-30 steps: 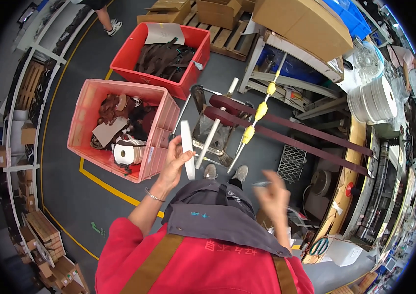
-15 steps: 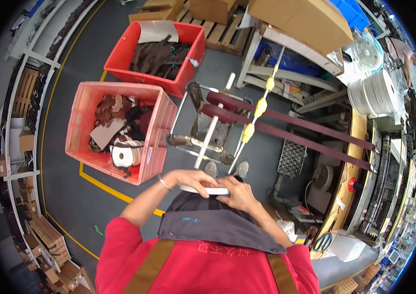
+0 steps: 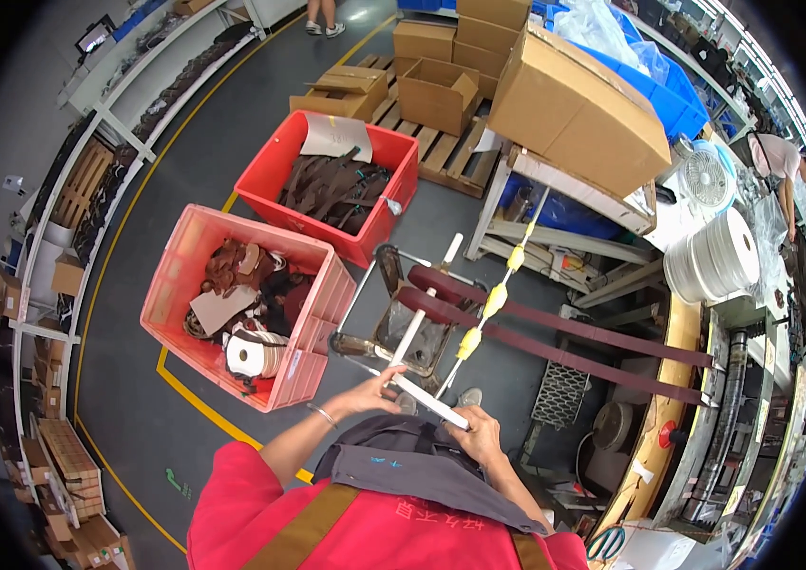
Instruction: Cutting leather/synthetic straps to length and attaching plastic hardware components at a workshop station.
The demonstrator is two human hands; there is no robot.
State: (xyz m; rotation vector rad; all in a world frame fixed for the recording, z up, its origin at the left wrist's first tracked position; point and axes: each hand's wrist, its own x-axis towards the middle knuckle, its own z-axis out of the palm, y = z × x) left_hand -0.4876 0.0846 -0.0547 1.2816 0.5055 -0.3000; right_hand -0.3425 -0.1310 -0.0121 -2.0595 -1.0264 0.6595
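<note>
A white tube [image 3: 431,399] slants across in front of my lap. My right hand [image 3: 479,434] grips its near right end. My left hand [image 3: 371,391] is at its far left end, with thumb and fingers closed around that end. Just beyond is the lower end of a white rod [image 3: 412,328] on a metal stand [image 3: 357,344]; whether tube and rod touch, I cannot tell. Rolls of maroon webbing [image 3: 426,304] sit on the stand's rods. Two maroon strips [image 3: 593,370] run from them to the machine [image 3: 726,418] on the right.
To the left stand a pink crate [image 3: 312,366] of scraps and a red crate [image 3: 393,204] of dark straps. A rod with yellow wrappings [image 3: 496,300] crosses beside the rolls. A large carton [image 3: 578,109] rests on a bench at far right. Another person [image 3: 783,161] is beyond the white spool [image 3: 711,256].
My view has tilted up. The tube has turned from level at my lap to a slant, and my hands have moved apart to its two ends, my left one toward the stand.
</note>
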